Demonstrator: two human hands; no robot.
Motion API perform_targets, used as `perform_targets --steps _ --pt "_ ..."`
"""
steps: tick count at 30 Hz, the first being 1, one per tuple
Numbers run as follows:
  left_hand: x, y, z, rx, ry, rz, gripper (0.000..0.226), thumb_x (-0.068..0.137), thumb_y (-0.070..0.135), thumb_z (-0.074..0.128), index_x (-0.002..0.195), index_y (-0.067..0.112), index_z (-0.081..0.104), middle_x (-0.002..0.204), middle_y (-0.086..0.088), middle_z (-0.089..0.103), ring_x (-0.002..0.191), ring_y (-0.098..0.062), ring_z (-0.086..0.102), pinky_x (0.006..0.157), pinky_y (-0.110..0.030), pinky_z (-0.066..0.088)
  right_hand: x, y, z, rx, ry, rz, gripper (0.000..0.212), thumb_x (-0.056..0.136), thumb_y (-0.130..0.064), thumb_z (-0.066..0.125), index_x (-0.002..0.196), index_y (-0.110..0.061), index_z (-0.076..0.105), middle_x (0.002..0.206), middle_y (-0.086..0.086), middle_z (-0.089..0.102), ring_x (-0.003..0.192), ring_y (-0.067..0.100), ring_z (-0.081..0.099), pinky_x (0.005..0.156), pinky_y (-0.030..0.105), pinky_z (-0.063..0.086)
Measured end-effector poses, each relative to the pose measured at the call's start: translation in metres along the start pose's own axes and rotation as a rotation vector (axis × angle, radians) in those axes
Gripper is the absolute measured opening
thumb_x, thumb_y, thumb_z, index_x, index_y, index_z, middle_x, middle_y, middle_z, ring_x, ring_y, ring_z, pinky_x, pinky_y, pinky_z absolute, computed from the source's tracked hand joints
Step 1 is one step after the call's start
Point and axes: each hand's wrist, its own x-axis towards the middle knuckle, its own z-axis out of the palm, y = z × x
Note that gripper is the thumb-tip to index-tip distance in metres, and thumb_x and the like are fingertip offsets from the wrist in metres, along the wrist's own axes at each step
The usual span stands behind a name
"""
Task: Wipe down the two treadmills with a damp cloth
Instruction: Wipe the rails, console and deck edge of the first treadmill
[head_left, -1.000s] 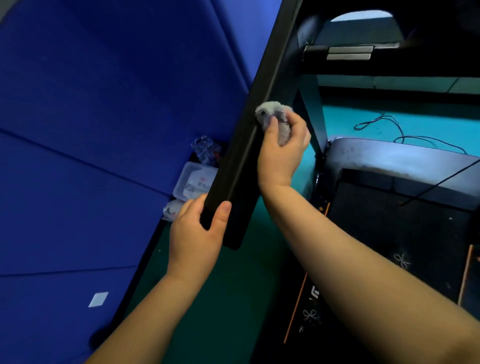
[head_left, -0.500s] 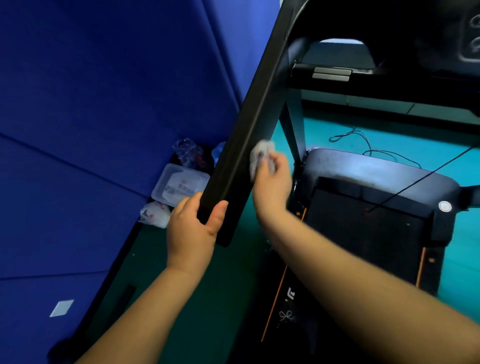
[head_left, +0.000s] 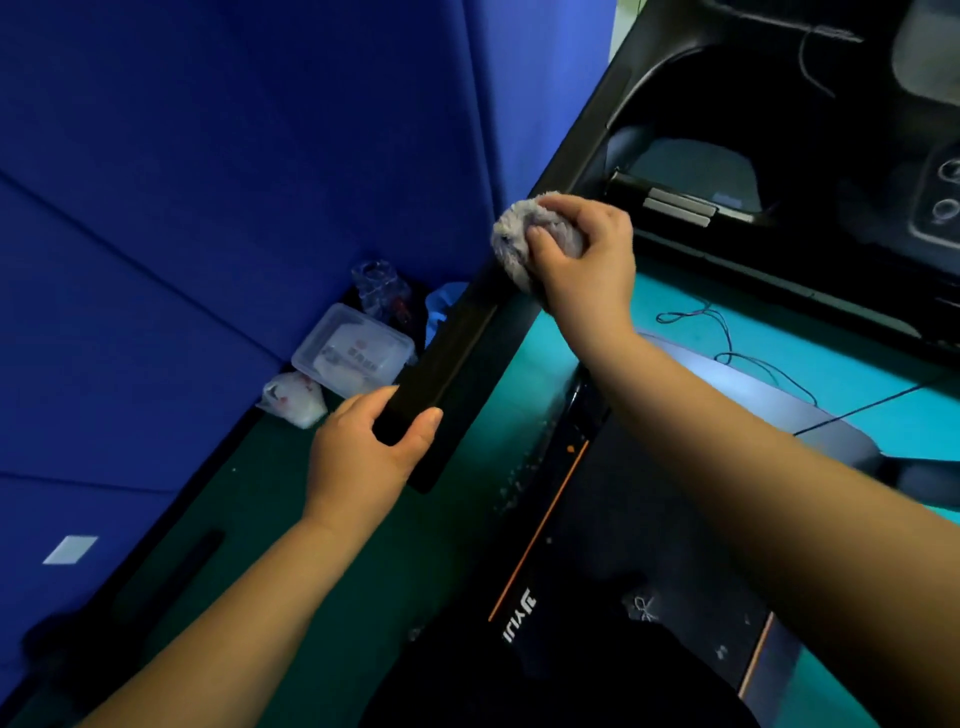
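Note:
A black treadmill fills the right side, its running belt (head_left: 639, 525) below and its console (head_left: 831, 130) at the top right. Its left handrail (head_left: 467, 338) slants from the console down toward me. My left hand (head_left: 369, 452) grips the handrail's near end, thumb on the inner side. My right hand (head_left: 582, 260) holds a bunched grey fluffy cloth (head_left: 514, 244) and presses it against the handrail further up, near where the rail meets the console.
A blue padded wall (head_left: 234, 182) runs close along the left. In the corner on the green floor lie a clear plastic box (head_left: 353, 353), a white bag (head_left: 293, 400) and crumpled plastic (head_left: 379, 286). A thin cable (head_left: 727, 348) trails over the teal floor behind the treadmill.
My right hand has slid the cloth down the handrail and then back up toward the console. My left hand has kept its grip on the rail's near end.

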Motion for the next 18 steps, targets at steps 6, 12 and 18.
perform_targets --steps 6,12,18 --pt "-0.002 0.003 -0.007 -0.052 0.015 0.108 0.047 0.071 0.070 0.052 0.093 0.030 0.066 0.087 0.014 0.059 0.084 -0.007 0.057 0.074 -0.040 0.054 -0.025 -0.029 -0.006 0.034 -0.138 -0.060 0.037 0.076 -0.020 0.076 0.108 -0.023 0.057 0.095 -0.016 0.059 0.090 -0.001 0.057 0.083 0.013 0.044" --pt "0.039 -0.031 -0.022 -0.330 -0.193 0.246 0.034 0.078 0.063 0.061 0.090 0.033 0.072 0.083 0.015 0.071 0.078 0.003 0.064 0.075 -0.024 0.055 -0.034 -0.044 0.027 0.032 -0.219 -0.234 0.038 0.065 -0.025 0.080 0.095 -0.029 0.057 0.089 -0.013 0.059 0.089 0.004 0.059 0.087 0.023 0.048" --pt "0.105 -0.032 -0.041 -0.998 -0.491 0.210 0.037 0.099 0.037 0.037 0.118 0.019 0.062 0.112 -0.002 0.070 0.100 -0.019 0.066 0.085 -0.039 0.052 -0.074 -0.059 0.084 -0.078 0.091 -0.283 0.028 0.074 -0.026 0.076 0.086 -0.030 0.051 0.082 -0.016 0.056 0.078 -0.004 0.053 0.076 0.017 0.042"
